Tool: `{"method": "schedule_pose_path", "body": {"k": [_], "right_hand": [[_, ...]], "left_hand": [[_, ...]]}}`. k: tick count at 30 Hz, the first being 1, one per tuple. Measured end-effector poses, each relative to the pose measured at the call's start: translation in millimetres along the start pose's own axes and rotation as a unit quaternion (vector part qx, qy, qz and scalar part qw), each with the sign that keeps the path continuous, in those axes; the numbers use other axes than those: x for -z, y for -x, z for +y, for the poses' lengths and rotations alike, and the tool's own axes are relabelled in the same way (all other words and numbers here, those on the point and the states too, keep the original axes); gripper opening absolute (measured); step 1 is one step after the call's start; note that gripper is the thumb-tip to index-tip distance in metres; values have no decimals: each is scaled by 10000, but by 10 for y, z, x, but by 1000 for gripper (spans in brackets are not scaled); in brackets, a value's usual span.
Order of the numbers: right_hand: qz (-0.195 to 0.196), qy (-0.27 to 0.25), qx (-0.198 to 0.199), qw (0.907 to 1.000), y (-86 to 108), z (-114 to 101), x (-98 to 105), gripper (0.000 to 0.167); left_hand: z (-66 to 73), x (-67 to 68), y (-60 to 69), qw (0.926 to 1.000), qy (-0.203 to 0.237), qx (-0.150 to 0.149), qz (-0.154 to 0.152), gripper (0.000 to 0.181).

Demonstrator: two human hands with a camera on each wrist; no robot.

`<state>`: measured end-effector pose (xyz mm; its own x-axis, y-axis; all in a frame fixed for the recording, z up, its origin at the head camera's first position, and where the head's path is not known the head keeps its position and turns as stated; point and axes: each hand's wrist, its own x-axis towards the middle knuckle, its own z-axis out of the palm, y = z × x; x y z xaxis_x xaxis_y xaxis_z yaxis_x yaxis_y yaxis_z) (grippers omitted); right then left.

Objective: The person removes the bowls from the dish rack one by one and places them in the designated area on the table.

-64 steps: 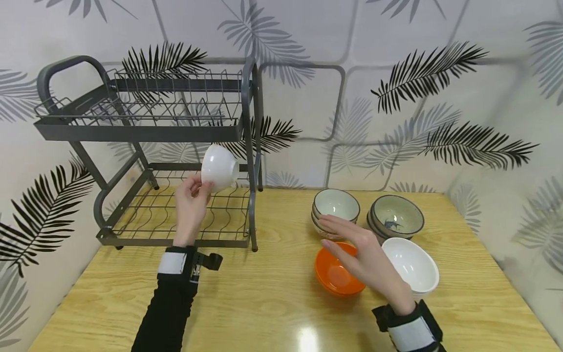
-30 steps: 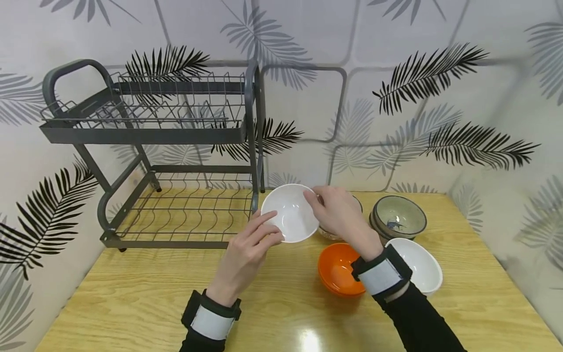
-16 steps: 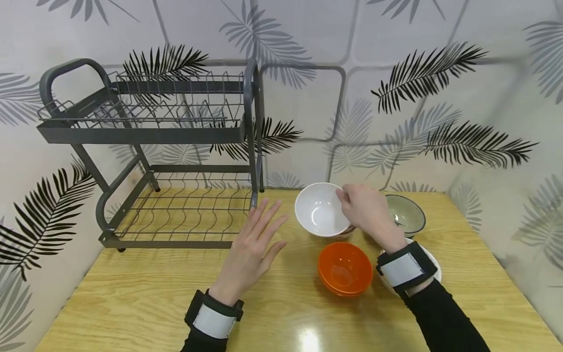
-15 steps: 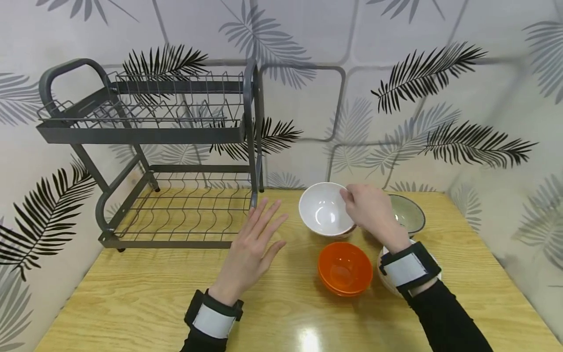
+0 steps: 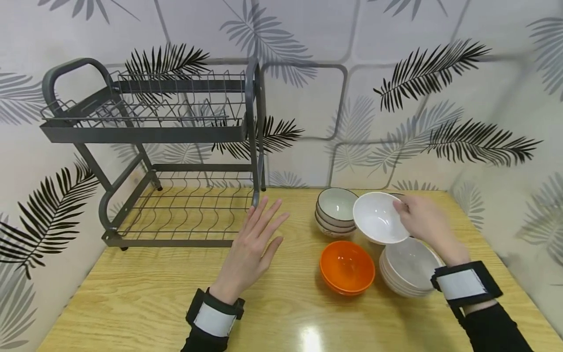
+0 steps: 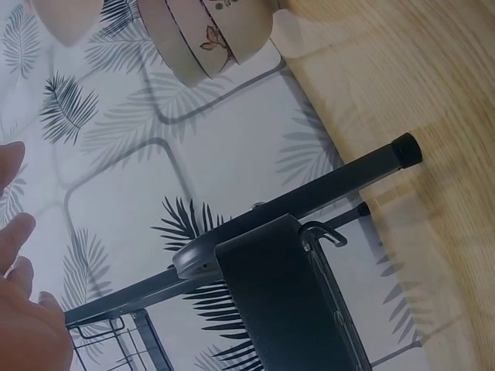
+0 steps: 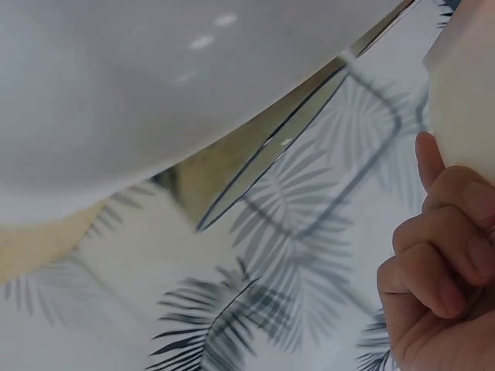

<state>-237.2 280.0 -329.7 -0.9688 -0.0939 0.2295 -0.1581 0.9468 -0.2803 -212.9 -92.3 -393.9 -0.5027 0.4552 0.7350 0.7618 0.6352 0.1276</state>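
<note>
My right hand (image 5: 428, 225) pinches the rim of a white bowl (image 5: 379, 217), its inside tilted toward the head camera. That bowl hangs just above and behind a stack of white bowls (image 5: 406, 269). In the right wrist view, curled fingers (image 7: 441, 255) grip the bowl's edge at the right. My left hand (image 5: 246, 249) is spread with straight fingers over the table, holding nothing, near the dish rack's (image 5: 176, 243) right front corner. Orange bowls (image 5: 347, 266) stand stacked left of the white stack. Behind them is a stack of pale green bowls (image 5: 336, 208) with dark rims.
The two-tier dark metal dish rack stands at the left against the patterned wall (image 5: 303, 122). A greenish bowl with a blue rim (image 7: 255, 166) is mostly hidden behind the held bowl and right hand. Wooden table (image 5: 272, 303) lies in front.
The white bowl passed from my left hand to my right, which carried it rightward past the pale green stack to above the white stack. My left hand let go and has since stayed nearly still.
</note>
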Motion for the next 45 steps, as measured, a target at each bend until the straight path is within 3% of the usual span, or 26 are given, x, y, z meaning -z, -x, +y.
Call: {"method": "schedule_pose_path", "body": {"k": [9,16,21,37,45], "right_hand": [[-13,108,14,9999,288,382,0,41],[298,123,214,9993,480,541,-47,43],[100,27,49,9999,577,612,-89,37],[-25,-55,-160,9999,739,786,-314,35],[-73,-85,-257,9996,747,821,-375,37]], "left_hand": [[-1,7,-10,10000,19,0,7,50],[-11,14,4,10000,63,56,49,50],[-14,13,3,9998,73,156,-80,50],[-26,-15,10,9998,109,153,-69,50],[-63,-25,65,9983,311,441,-225,51]]}}
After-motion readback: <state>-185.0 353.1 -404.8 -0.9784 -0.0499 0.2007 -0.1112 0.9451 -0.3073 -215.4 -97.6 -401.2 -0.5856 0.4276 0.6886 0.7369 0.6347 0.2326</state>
